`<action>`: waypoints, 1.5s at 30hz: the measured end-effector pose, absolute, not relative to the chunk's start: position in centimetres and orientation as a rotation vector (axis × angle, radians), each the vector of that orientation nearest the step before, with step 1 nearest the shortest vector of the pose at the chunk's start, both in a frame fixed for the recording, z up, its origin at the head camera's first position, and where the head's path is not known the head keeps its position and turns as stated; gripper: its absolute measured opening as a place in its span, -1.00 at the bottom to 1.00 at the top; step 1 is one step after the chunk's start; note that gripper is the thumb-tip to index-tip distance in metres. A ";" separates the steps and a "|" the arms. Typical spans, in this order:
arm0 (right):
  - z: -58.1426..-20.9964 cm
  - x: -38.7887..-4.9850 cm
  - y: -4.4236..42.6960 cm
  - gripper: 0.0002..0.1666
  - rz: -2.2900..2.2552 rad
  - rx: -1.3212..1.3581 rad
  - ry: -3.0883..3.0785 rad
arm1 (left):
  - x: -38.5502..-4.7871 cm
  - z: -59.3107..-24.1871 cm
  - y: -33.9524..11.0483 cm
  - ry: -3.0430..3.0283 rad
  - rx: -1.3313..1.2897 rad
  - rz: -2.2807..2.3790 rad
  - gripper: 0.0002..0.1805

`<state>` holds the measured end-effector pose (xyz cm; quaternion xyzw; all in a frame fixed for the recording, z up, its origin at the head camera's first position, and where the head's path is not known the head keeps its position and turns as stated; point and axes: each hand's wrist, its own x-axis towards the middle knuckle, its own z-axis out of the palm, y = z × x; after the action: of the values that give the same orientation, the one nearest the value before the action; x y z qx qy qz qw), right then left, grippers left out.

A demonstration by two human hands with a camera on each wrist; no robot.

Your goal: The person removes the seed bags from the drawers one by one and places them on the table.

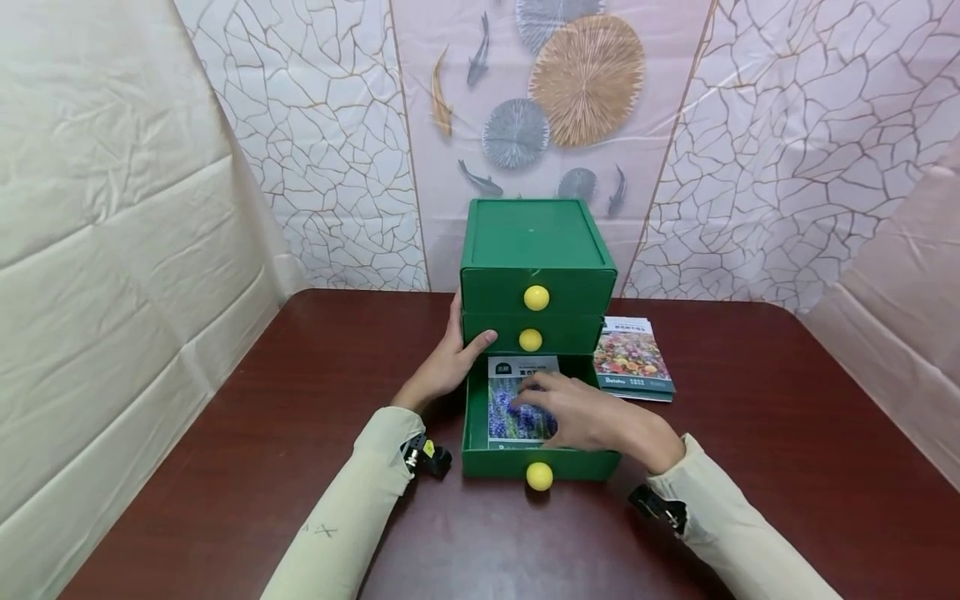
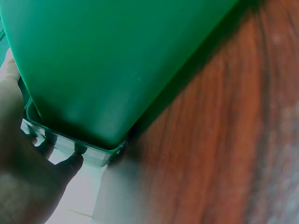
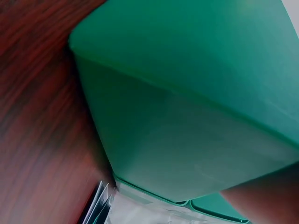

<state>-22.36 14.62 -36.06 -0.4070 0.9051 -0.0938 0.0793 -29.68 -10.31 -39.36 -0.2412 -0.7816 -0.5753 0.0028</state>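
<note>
A green drawer cabinet (image 1: 537, 233) with yellow knobs stands on the table, its bottom drawer (image 1: 476, 446) pulled out. My left hand (image 1: 450, 358) holds the cabinet's front left corner, thumb on the middle drawer's front and fingers along the side. In the left wrist view the fingertips press the side near its edge. Inside the drawer lies a packet (image 1: 517, 425) printed with purple-blue flowers. Over its right part is my right hand (image 1: 585, 412), fingers spread and loosely bent; whether the fingertips touch it is hard to tell. The right wrist view shows mostly the drawer's outer wall (image 3: 182, 135).
Right of the cabinet lies a small stack of packets (image 1: 633, 358) with colourful flowers, close to its side. The dark red wooden table (image 1: 330, 375) reaches back to a patterned curtain (image 1: 337, 150). Pale cloth hangs at both sides.
</note>
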 end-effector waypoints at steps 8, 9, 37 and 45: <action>-36.0 -22.4 14.5 -0.15 -0.189 -1.136 2.701 | -27.9 -37.1 -10.3 -2.462 -0.764 -1.840 0.02; -36.0 -22.4 14.4 -0.15 -0.173 -1.125 2.698 | -27.9 -37.2 -10.2 -2.460 -0.763 -1.841 0.02; -34.4 -22.0 15.2 -0.40 -0.325 -1.188 2.618 | -28.1 -37.0 -10.1 -2.452 -0.783 -1.835 0.04; -33.6 -21.4 15.1 -0.50 -0.344 -1.275 2.622 | -28.1 -37.2 -10.3 -2.456 -0.779 -1.840 0.04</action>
<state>-21.45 15.10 -33.63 -0.4319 0.8884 -0.1167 0.1029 -28.09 -10.26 -37.16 -0.2460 -0.7757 -0.5810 -0.0124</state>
